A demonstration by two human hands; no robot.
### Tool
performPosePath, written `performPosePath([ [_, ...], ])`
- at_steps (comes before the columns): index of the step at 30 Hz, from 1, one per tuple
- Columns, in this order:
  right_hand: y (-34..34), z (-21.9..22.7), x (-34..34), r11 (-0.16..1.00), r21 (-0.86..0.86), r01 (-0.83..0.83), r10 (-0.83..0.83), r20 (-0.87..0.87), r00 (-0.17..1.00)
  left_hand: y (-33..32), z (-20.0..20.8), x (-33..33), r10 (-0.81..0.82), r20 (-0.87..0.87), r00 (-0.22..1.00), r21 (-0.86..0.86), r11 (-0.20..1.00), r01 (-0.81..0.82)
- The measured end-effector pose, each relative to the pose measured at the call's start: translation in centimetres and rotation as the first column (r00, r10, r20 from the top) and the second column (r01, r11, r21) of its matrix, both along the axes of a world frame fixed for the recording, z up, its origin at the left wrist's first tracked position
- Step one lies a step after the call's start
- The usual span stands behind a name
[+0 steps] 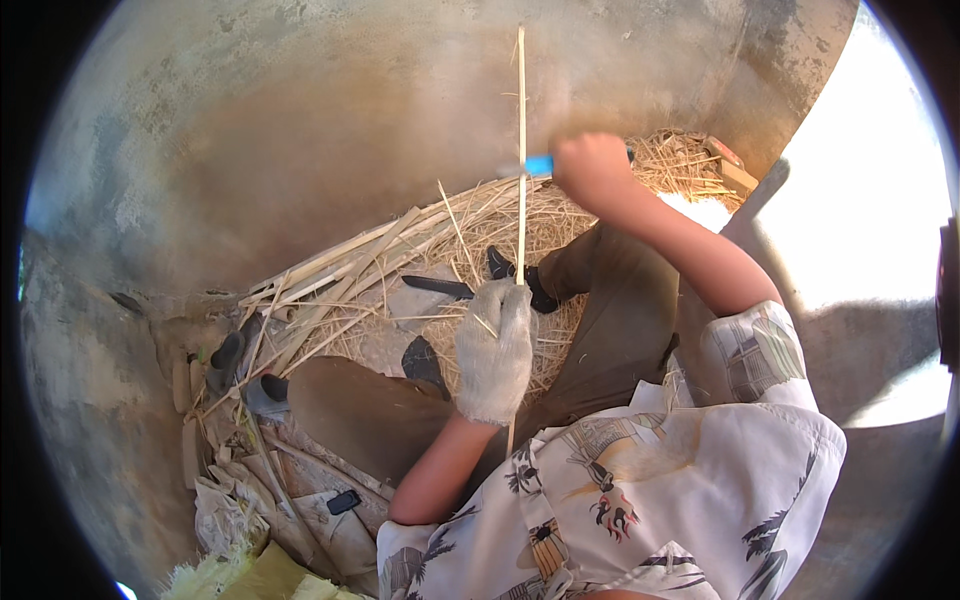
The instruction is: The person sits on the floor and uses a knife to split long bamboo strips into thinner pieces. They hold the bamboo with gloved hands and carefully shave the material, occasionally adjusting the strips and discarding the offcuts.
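My left hand (496,350), in an off-white knitted glove, is closed around a long, thin, pale strip (522,110) that looks like split bamboo. The strip stands nearly upright in the view; its lower end comes out below the glove by my shirt. Bare and closed, my right hand (592,172) grips a blue-handled knife (540,165) well above the left hand. Its blurred tip end meets or crosses the strip; whether it touches, I cannot tell. Beyond the glove, a dark blade (437,287) lies on the litter.
Long pale strips (345,250) and loose shavings (560,215) cover the floor along the stained wall (300,130). Bricks (735,170) sit at the far right. My bent legs frame the work. Dark slippers (228,355) and a small black device (343,502) lie at left.
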State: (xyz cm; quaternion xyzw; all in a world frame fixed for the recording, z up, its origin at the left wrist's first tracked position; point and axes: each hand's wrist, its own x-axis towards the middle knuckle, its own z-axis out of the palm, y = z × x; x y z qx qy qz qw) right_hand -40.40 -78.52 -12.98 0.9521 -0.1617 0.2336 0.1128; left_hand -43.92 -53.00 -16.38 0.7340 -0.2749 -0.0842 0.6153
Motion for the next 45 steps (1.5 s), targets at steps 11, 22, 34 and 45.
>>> performPosePath([
  [11, -4.1, 3.2, 5.2, 0.994, -0.100, 0.053, -0.055, -0.018, 0.998, -0.1, -2.3, 0.2, -0.016, -0.051, 0.999, 0.047, 0.999, 0.019],
  [22, 4.9, -2.5, -5.4, 0.980, 0.015, -0.198, 0.198, -0.159, 0.967, -0.2, -1.5, 0.3, 0.081, 0.133, 0.988, 0.039, 0.995, -0.087],
  [34, -11.6, 7.1, 2.6, 0.948, 0.051, 0.315, -0.319, 0.183, 0.930, 0.4, -1.1, -2.8, -0.052, 0.263, 0.963, 0.034, 0.998, 0.044],
  [45, 2.6, -1.8, -2.6, 0.986, 0.026, -0.163, 0.164, -0.022, 0.986, 0.8, -2.3, 0.3, 0.013, 0.206, 0.978, 0.024, 1.000, -0.019],
])
